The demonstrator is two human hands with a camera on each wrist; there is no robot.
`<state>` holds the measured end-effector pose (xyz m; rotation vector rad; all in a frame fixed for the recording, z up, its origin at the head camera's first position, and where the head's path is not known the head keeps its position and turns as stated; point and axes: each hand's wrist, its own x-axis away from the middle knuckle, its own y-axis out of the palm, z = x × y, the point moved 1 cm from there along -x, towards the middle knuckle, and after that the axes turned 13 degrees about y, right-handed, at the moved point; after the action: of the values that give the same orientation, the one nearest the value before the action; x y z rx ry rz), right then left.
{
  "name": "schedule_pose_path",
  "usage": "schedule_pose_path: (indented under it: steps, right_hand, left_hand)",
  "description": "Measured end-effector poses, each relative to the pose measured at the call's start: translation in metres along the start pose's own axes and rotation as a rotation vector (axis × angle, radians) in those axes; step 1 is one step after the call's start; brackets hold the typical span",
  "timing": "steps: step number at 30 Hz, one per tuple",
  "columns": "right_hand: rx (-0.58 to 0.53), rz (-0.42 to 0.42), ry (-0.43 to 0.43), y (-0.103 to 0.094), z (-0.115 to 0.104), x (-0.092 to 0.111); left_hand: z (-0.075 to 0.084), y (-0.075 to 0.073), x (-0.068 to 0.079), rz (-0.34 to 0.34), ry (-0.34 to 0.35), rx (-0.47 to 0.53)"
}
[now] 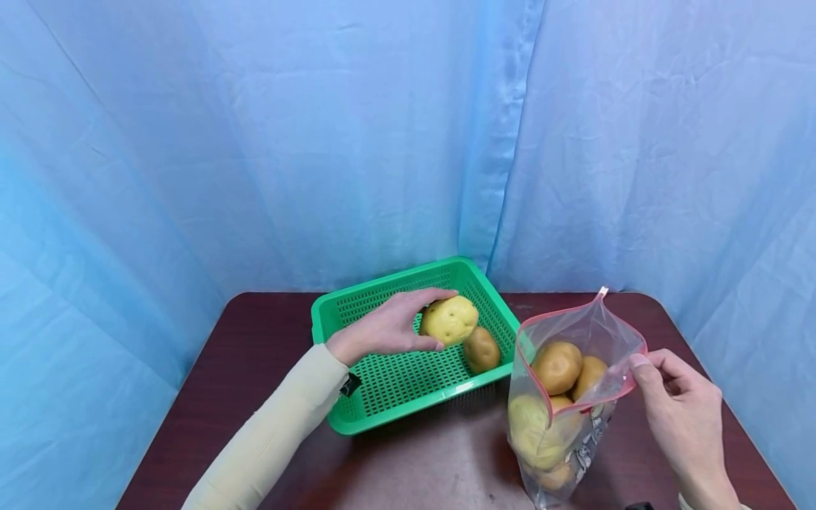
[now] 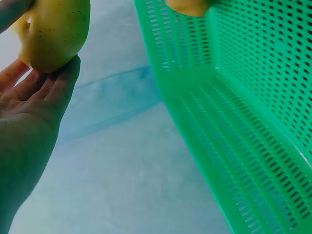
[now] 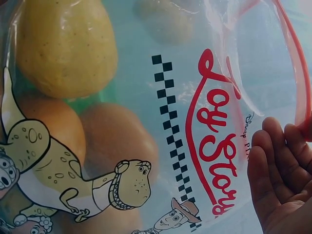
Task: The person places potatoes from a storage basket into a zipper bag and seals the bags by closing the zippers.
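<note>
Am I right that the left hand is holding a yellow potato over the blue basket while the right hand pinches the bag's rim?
Not quite: the basket is green, not blue, as the head view shows. The left hand does hold the yellow potato over it, and the right hand pinches the rim of the bag.

The basket (image 1: 408,386) is bright green with a grid of small holes. Inside it lie a pale yellow speckled potato (image 1: 449,320) and a browner potato (image 1: 481,349). Right of the basket, the clear bag (image 1: 567,397) has a red rim, red lettering, black checks and cartoon figures. The table (image 1: 255,354) is dark reddish brown.
</note>
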<state>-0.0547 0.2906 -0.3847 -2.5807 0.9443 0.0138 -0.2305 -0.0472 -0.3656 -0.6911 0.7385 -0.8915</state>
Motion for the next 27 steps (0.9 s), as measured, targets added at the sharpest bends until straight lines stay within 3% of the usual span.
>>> schedule_pose_path:
  steps: [14, 21, 27]
  right_hand:
    - [-0.009, -0.001, -0.018, 0.001, -0.001, 0.001]
    - [-0.012, -0.005, -0.036, 0.001, -0.001, 0.001]
    - [-0.019, -0.008, -0.037, 0.0, -0.001, 0.001]
  left_hand:
    - [0.039, -0.008, 0.0, 0.171, 0.198, -0.008]
    - [0.059, -0.009, -0.009, 0.253, 0.341, 0.018]
    - [0.079, -0.007, -0.021, 0.27, 0.437, 0.059]
